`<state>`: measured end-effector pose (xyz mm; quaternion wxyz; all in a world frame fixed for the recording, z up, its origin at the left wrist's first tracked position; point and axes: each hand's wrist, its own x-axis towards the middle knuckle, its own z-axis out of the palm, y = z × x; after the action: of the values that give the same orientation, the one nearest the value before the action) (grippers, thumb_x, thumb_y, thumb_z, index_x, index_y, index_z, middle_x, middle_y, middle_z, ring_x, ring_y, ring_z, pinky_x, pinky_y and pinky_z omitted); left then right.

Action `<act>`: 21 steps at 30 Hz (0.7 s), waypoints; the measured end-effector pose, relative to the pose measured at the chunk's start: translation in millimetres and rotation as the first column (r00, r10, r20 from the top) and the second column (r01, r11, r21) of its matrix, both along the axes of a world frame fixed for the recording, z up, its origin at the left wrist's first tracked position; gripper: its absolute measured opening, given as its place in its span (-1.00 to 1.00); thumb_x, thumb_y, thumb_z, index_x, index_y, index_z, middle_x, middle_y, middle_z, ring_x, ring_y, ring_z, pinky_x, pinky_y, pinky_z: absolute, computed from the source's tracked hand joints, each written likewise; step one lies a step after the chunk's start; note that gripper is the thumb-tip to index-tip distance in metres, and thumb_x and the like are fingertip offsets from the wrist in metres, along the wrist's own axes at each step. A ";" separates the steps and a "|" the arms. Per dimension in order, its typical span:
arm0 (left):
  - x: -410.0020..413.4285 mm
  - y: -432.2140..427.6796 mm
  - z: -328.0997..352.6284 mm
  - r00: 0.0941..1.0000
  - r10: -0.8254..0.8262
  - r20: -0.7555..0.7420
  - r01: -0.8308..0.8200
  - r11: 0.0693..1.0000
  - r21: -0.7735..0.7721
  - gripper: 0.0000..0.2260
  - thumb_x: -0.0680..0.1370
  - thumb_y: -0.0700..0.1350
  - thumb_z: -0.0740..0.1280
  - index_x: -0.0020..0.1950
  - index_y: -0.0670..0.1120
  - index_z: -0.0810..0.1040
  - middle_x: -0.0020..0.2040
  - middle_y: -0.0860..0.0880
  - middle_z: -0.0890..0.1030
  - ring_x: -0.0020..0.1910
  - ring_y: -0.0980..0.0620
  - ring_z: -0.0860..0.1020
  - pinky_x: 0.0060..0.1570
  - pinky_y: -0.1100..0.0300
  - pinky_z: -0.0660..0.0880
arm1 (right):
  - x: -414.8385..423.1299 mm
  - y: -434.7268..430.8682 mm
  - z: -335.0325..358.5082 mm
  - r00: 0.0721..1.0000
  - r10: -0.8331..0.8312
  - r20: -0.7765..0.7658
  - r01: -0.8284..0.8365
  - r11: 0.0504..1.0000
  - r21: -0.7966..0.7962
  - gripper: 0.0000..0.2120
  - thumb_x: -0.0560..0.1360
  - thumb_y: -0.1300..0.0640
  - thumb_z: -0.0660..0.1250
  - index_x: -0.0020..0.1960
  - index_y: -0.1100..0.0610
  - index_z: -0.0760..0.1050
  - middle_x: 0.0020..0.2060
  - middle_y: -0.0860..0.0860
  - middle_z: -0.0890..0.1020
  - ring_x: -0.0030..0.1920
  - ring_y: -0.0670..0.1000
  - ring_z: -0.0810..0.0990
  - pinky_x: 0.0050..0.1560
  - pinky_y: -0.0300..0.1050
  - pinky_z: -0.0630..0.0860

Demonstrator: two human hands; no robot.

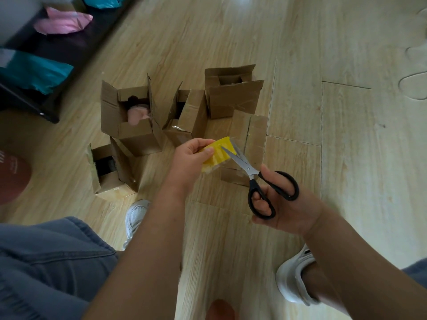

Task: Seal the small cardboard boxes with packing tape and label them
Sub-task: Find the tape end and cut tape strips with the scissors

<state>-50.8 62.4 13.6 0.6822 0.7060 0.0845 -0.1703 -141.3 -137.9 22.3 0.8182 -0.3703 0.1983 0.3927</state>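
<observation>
Five cardboard boxes (138, 135) are set on the wood floor (346, 158), grouped at twelve o'clock of the hands, most with flaps open. Yellow tape (218, 151) is pinched by the left hand (191, 155). Black-handled scissors (251, 174) are gripped by the right hand (284, 204), blades parted at the tape's four o'clock edge.

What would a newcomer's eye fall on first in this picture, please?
At centre, the left hand pinches bright yellow tape while the right hand holds black-handled scissors, blades against it. Just beyond, small cardboard boxes stand clustered on the wooden floor, most with flaps open; the rear-left box shows something pink inside.
</observation>
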 end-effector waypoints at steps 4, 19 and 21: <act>0.6 0.1 -1.6 0.999 -0.031 0.013 0.030 0.999 0.034 -0.84 0.59 -0.30 0.30 0.13 -0.21 0.62 -0.04 -0.10 0.66 -0.15 0.09 0.60 -0.27 0.32 0.55 | -0.2 -1.5 -0.9 1.000 0.006 0.000 -0.006 0.999 -0.040 -0.39 0.15 -0.27 0.64 -0.25 0.22 0.51 -0.45 0.04 0.51 -0.46 -0.03 0.49 -0.27 -0.12 0.50; -8.5 -15.8 -2.6 0.985 -0.173 0.022 0.171 0.983 0.071 -0.86 0.57 -0.26 0.35 0.00 -0.05 0.64 -0.07 -0.05 0.67 -0.11 0.09 0.61 -0.13 0.24 0.53 | 7.3 10.9 7.2 0.990 -0.140 0.022 0.140 0.989 -0.044 -0.54 0.38 -0.24 0.49 -0.20 0.16 0.48 -0.45 0.01 0.50 -0.45 -0.03 0.47 -0.29 -0.11 0.45; -14.9 -21.7 -7.0 0.988 -0.153 0.007 0.153 0.987 0.040 -0.87 0.57 -0.27 0.34 -0.01 -0.07 0.64 -0.11 -0.04 0.67 -0.14 0.10 0.61 -0.13 0.23 0.52 | 9.3 12.2 10.8 0.978 -0.191 0.081 0.195 0.979 -0.057 -0.56 0.40 -0.23 0.46 -0.20 0.16 0.48 -0.43 0.02 0.50 -0.43 -0.03 0.47 -0.25 -0.11 0.45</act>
<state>-65.7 40.8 6.6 0.6534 0.7247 0.0298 -0.2167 -132.0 -125.7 33.1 0.8469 -0.3898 0.2151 0.2907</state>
